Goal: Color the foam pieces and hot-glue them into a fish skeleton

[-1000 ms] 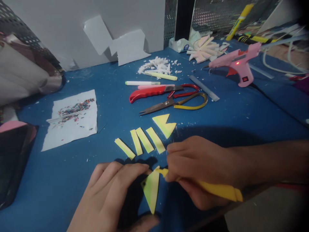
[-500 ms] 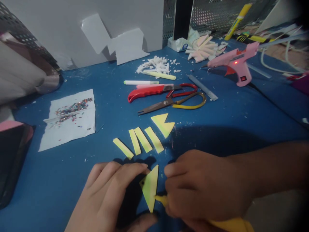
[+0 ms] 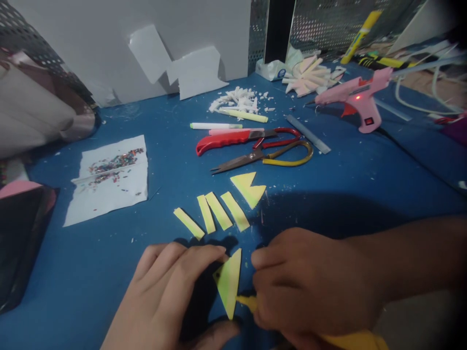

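Observation:
My left hand (image 3: pixel 166 296) lies flat on the blue table, fingers and thumb pressing down a yellow triangular foam piece (image 3: pixel 229 282) at the near edge. My right hand (image 3: pixel 314 287) is closed round a yellow cutter (image 3: pixel 248 302), whose tip touches the triangle's lower right edge. Just beyond lie several cut yellow strips (image 3: pixel 218 211) in a row and a notched yellow offcut (image 3: pixel 248 188).
Farther back lie scissors (image 3: pixel 262 155), a red-handled cutter (image 3: pixel 226 140), markers (image 3: pixel 215 126), white foam scraps (image 3: pixel 235 98), a grey ruler (image 3: pixel 308 133) and a lit pink glue gun (image 3: pixel 359 97). A white paper with glitter (image 3: pixel 109 180) sits left. A dark object (image 3: pixel 22 233) lies at the far left.
My right hand drew the yellow cutter down along the triangle's right edge, from its top towards me. The left hand has held the piece still.

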Action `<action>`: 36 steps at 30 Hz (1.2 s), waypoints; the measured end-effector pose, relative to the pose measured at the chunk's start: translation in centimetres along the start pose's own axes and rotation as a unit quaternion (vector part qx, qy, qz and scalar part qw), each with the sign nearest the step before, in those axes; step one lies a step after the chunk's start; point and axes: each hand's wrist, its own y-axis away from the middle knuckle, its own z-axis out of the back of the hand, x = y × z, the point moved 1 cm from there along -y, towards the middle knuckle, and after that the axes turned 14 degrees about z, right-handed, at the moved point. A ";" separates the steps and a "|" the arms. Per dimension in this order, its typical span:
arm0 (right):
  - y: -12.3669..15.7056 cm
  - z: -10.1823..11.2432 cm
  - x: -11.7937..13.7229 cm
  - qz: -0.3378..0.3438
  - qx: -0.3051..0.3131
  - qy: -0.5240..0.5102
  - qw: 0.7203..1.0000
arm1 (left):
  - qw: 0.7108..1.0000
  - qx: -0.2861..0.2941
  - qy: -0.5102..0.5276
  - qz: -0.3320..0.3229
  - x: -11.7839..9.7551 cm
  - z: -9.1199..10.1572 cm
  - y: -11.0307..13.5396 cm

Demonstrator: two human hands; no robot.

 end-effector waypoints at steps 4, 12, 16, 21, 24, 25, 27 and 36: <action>-0.1 0.0 0.1 -0.011 -0.002 -0.002 1.000 | 1.000 -0.003 0.003 -0.006 0.0 0.0 -0.1; -0.2 -0.5 0.1 0.012 -0.003 -0.008 1.000 | 1.000 -0.007 -0.022 -0.015 0.1 0.0 -0.1; -0.2 -0.5 0.1 -0.016 -0.037 -0.011 0.999 | 0.999 -0.005 -0.022 -0.022 -0.1 0.0 -0.1; -0.2 -0.5 0.1 0.001 -0.024 -0.009 1.000 | 0.999 -0.008 -0.015 -0.051 0.1 0.0 -0.3; -0.2 -0.3 0.0 -0.017 -0.032 -0.027 0.999 | 0.999 -0.007 -0.015 -0.041 0.1 0.0 -0.2; -0.2 -0.2 0.0 -0.011 -0.026 -0.036 0.999 | 0.999 -0.007 -0.018 -0.033 0.1 0.0 -0.2; -0.2 0.1 -0.1 0.026 -0.032 -0.060 0.997 | 0.999 -0.009 -0.021 -0.029 0.0 -0.1 0.0; 0.1 0.9 -0.4 -0.028 -0.308 -0.081 0.947 | 0.994 -0.092 -0.032 0.057 2.1 2.3 0.2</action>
